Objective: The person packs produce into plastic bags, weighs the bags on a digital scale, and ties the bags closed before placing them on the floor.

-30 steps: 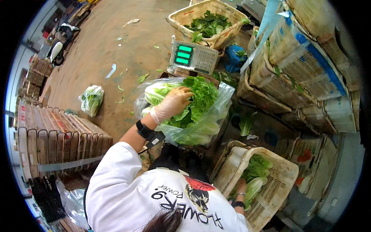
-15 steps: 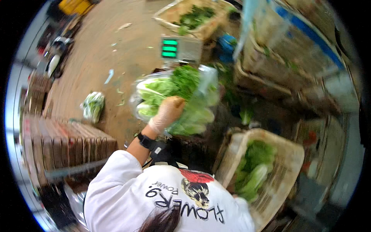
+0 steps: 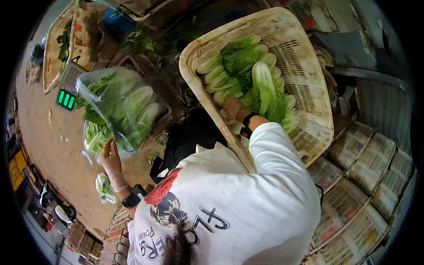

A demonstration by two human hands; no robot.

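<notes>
A clear plastic bag (image 3: 117, 95) full of long leafy heads of Chinese cabbage rests on a dark crate (image 3: 164, 118) to my left. By the bag's near edge, my left hand (image 3: 110, 157), in a thin clear glove, has its fingers stretched out and holds nothing I can see. My right hand (image 3: 233, 109) reaches into a big pale plastic crate (image 3: 304, 66) on the right. Its fingers curl over a head of Chinese cabbage (image 3: 227, 92), partly hidden among leaves. Several more heads lie there; one larger head (image 3: 263, 84) lies on top.
A scale display (image 3: 66, 99) with green lit digits stands beyond the bag. Behind it is a pale crate of greens (image 3: 59, 48). A bagged bundle of greens (image 3: 106, 187) lies on the brown floor (image 3: 46, 132). Stacked crates (image 3: 349, 198) stand at the right.
My view has swung right, toward the big crate. My left hand has moved from on top of the bagged cabbage to its near edge. My right hand now shows inside the crate.
</notes>
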